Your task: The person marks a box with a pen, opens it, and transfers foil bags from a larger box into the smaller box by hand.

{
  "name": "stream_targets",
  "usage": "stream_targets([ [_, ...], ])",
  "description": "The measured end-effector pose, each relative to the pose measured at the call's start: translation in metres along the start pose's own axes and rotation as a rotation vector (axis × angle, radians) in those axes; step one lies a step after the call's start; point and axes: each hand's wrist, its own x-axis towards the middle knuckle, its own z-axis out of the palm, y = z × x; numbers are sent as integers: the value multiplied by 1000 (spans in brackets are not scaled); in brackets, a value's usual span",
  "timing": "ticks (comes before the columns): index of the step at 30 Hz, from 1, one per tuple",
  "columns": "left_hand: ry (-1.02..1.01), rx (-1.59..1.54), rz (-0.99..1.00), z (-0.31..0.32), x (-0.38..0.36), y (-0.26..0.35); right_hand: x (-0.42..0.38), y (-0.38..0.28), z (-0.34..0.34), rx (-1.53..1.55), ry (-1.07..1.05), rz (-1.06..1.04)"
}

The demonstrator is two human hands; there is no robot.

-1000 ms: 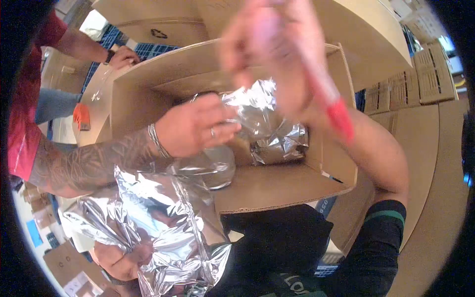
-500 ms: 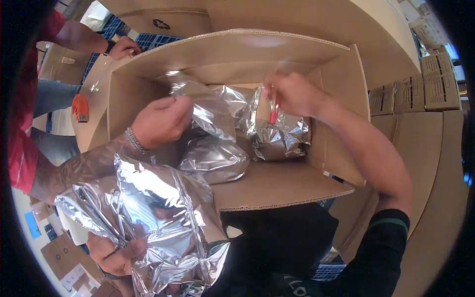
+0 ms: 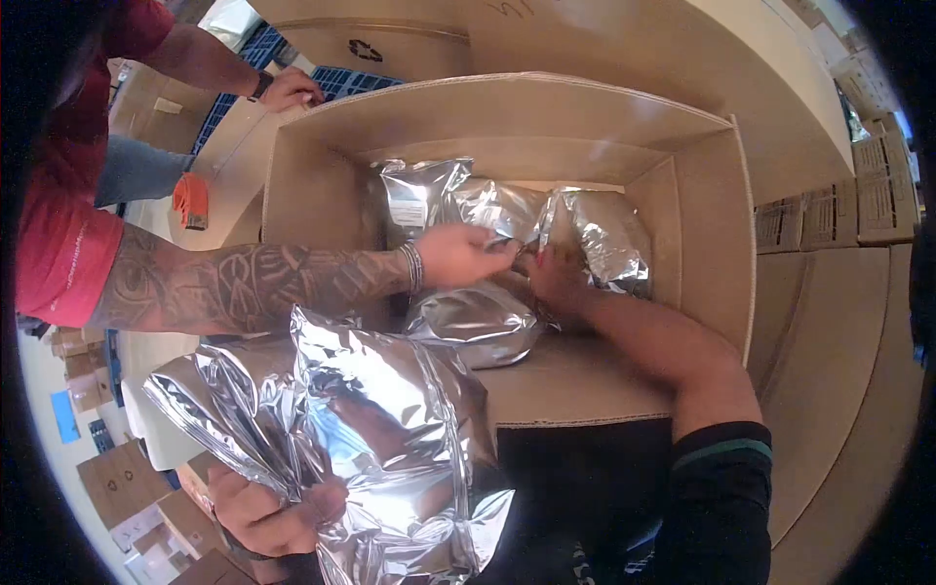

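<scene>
My left hand point(image 3: 278, 512) is closed on the lower edge of a large, shiny silver foil bag point(image 3: 375, 419) in front of my body. My right hand point(image 3: 561, 275) reaches into an open cardboard box point(image 3: 595, 385), its fingers curled, with a small red bit showing at them; what it grips is mostly hidden. A co-worker's hand point(image 3: 463, 255), with a bracelet at the wrist, meets my fingertips over the bags. Beneath and around these hands lie several foil bags, among them a labelled one point(image 3: 421, 195) at the left and another point(image 3: 612, 234) at the right.
A co-worker in a red shirt point(image 3: 63, 244) stands at the left, other hand point(image 3: 291, 90) by the box's far corner. An orange strap-like item point(image 3: 191, 200) lies on cardboard there. Large cartons point(image 3: 829, 341) stand at the right, with smaller printed boxes point(image 3: 885, 180) behind.
My right hand has come down and nearer the box's middle. The co-worker's tattooed arm has reached further right, to my fingers. The left bag at the back now stands upright; the view has shifted slightly.
</scene>
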Motion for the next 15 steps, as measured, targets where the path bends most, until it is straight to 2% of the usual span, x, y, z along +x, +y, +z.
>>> stream_targets([
  [3,125,0,-148,-36,-33,39,1,14,-11,182,-77,74],
  [6,164,3,-192,-15,-14,28,2,3,-35,179,-124,159],
  [7,176,4,-203,-14,-9,26,2,1,-42,278,-154,183],
  [10,217,9,-245,-23,-19,35,4,13,-22,287,-98,131],
  [11,240,13,-260,-31,-30,42,-3,7,-32,219,9,104],
  [15,254,42,-253,-46,-53,52,4,10,-34,190,-65,133],
])
